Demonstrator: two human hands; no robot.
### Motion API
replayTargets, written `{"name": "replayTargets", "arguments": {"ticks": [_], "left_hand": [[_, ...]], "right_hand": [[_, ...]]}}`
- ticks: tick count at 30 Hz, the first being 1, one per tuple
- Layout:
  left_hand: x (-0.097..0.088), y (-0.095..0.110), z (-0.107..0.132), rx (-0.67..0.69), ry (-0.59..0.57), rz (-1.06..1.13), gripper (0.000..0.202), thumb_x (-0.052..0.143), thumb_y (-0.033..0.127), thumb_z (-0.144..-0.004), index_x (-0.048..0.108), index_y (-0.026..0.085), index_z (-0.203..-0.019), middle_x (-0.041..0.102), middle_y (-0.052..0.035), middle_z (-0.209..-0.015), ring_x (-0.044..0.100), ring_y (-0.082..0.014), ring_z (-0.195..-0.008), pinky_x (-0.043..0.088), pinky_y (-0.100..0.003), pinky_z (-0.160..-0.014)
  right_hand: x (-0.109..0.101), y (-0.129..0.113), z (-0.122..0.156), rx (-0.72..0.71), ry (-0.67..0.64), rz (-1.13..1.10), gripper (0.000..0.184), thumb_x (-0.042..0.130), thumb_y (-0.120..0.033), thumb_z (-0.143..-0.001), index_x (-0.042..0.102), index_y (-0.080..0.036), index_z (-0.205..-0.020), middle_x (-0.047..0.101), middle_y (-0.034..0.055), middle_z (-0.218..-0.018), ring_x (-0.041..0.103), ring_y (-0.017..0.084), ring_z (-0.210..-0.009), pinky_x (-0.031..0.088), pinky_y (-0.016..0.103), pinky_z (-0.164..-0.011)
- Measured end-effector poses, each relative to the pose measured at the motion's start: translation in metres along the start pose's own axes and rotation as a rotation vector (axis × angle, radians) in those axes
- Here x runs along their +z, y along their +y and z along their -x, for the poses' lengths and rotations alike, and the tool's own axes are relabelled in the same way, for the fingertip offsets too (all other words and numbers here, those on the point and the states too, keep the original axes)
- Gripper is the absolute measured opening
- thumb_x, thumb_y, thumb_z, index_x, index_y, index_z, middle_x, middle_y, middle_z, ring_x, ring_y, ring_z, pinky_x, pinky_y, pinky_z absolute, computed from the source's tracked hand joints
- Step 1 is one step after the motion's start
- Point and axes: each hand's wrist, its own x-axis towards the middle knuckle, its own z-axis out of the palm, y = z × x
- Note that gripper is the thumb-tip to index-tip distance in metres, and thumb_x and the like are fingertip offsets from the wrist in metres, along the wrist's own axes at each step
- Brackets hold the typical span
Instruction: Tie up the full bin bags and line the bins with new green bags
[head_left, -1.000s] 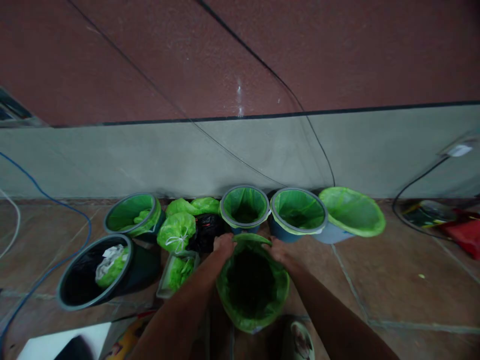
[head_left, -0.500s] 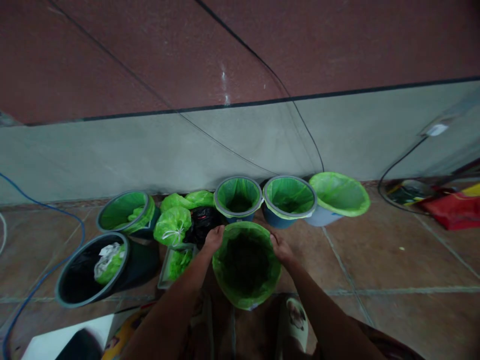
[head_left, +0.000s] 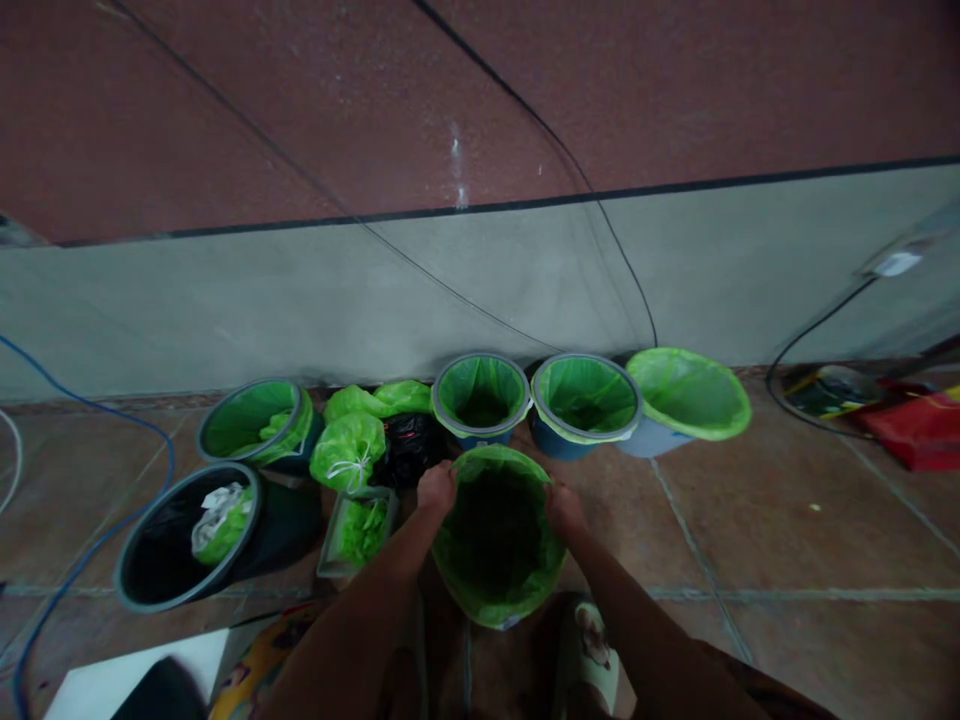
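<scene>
A bin lined with a green plastic bag (head_left: 499, 610) stands between my feet, its mouth facing up at me and its inside dark. My left hand (head_left: 437, 487) is closed on the left side of the rim, where the bag folds over. On the opposite side my right hand (head_left: 564, 508) grips the rim and bag edge. Just beyond are a blue bin with a grey ring (head_left: 481, 358) and a second ringed bin (head_left: 589, 437), both lined in green. To the left of my left hand lies a black plastic bag (head_left: 411, 452).
A white bin with green liner (head_left: 690, 395) stands right of the row. Leftward are a tied green bag (head_left: 349, 452), a tray (head_left: 330, 568), a lined bin (head_left: 247, 395) and a tipped dark bin (head_left: 259, 530). A blue hose (head_left: 97, 548) and red bag (head_left: 911, 430) lie at the sides.
Both hands have shifted slightly along the rim, the fingers now curling further over the bag edge. The view has moved a little; the other bins stay put.
</scene>
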Motion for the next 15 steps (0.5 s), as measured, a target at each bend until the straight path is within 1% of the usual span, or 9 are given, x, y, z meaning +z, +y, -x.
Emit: {"name": "replayTargets", "arguments": {"ticks": [2,3,5,7,8,10,12,14,15], "left_hand": [[-0.005,-0.002,-0.002,0.016,-0.050,0.041,0.031,0.051,0.027,-0.093,0.063,0.015,-0.118,0.071,-0.0132,-0.115,0.066,-0.0233,-0.111,0.047,-0.029,-0.092],[-0.008,-0.004,-0.004,0.029,-0.064,0.076,0.037,0.057,0.028,-0.089,0.060,0.014,-0.123,0.069,-0.0139,-0.121,0.064,-0.0236,-0.115,0.047,-0.029,-0.094],[-0.013,-0.007,-0.009,0.061,-0.069,0.169,0.060,0.069,0.033,-0.081,0.052,0.012,-0.135,0.061,-0.0162,-0.134,0.059,-0.0252,-0.124,0.044,-0.029,-0.101],[-0.018,-0.008,-0.016,0.107,-0.061,0.274,0.078,0.074,0.040,-0.076,0.045,0.010,-0.142,0.053,-0.0175,-0.143,0.053,-0.0264,-0.130,0.041,-0.030,-0.107],[-0.020,-0.008,-0.019,0.130,-0.061,0.325,0.080,0.072,0.045,-0.077,0.044,0.010,-0.143,0.052,-0.0171,-0.145,0.052,-0.0263,-0.131,0.040,-0.031,-0.109],[-0.023,-0.005,-0.026,0.166,-0.064,0.409,0.068,0.060,0.049,-0.086,0.047,0.011,-0.141,0.055,-0.0147,-0.143,0.054,-0.0246,-0.130,0.040,-0.032,-0.109],[-0.024,0.000,-0.032,0.200,-0.061,0.429,0.053,0.042,0.046,-0.097,0.054,0.013,-0.136,0.060,-0.0126,-0.138,0.056,-0.0221,-0.127,0.041,-0.031,-0.108],[-0.022,0.003,-0.035,0.256,-0.067,0.361,0.049,0.028,0.039,-0.102,0.060,0.013,-0.128,0.065,-0.0116,-0.131,0.059,-0.0200,-0.122,0.043,-0.030,-0.106],[-0.020,0.004,-0.036,0.286,-0.073,0.309,0.050,0.025,0.036,-0.102,0.063,0.013,-0.124,0.067,-0.0111,-0.127,0.061,-0.0195,-0.119,0.044,-0.029,-0.104]], "right_hand": [[-0.003,0.003,-0.001,-0.033,0.013,-0.049,0.042,0.042,-0.030,-0.096,0.057,-0.007,-0.129,0.071,0.0182,-0.113,0.068,0.025,-0.106,0.049,0.032,-0.091],[-0.005,0.004,-0.003,-0.049,0.024,-0.094,0.048,0.044,-0.034,-0.095,0.052,-0.007,-0.134,0.068,0.0192,-0.119,0.066,0.026,-0.110,0.049,0.034,-0.094],[-0.010,0.005,-0.009,-0.072,0.052,-0.195,0.060,0.045,-0.044,-0.094,0.044,-0.007,-0.141,0.064,0.0199,-0.127,0.064,0.027,-0.115,0.048,0.037,-0.099],[-0.016,0.002,-0.017,-0.098,0.076,-0.250,0.066,0.043,-0.051,-0.093,0.042,-0.008,-0.143,0.062,0.0197,-0.131,0.061,0.027,-0.120,0.046,0.039,-0.103],[-0.018,0.000,-0.022,-0.123,0.082,-0.250,0.066,0.040,-0.052,-0.094,0.043,-0.009,-0.143,0.061,0.0199,-0.133,0.060,0.027,-0.122,0.045,0.040,-0.105],[-0.021,-0.005,-0.031,-0.199,0.066,-0.208,0.064,0.036,-0.051,-0.095,0.046,-0.008,-0.141,0.059,0.0198,-0.136,0.055,0.027,-0.127,0.041,0.041,-0.109],[-0.020,-0.010,-0.037,-0.270,0.019,-0.153,0.060,0.032,-0.047,-0.097,0.048,-0.008,-0.140,0.057,0.0193,-0.138,0.053,0.026,-0.130,0.039,0.040,-0.111],[-0.018,-0.013,-0.040,-0.307,-0.052,-0.098,0.056,0.029,-0.041,-0.099,0.048,-0.009,-0.140,0.058,0.0176,-0.138,0.053,0.024,-0.129,0.039,0.037,-0.109],[-0.017,-0.014,-0.041,-0.305,-0.092,-0.061,0.054,0.027,-0.039,-0.100,0.048,-0.010,-0.140,0.060,0.0164,-0.135,0.055,0.023,-0.126,0.041,0.035,-0.106]]}}
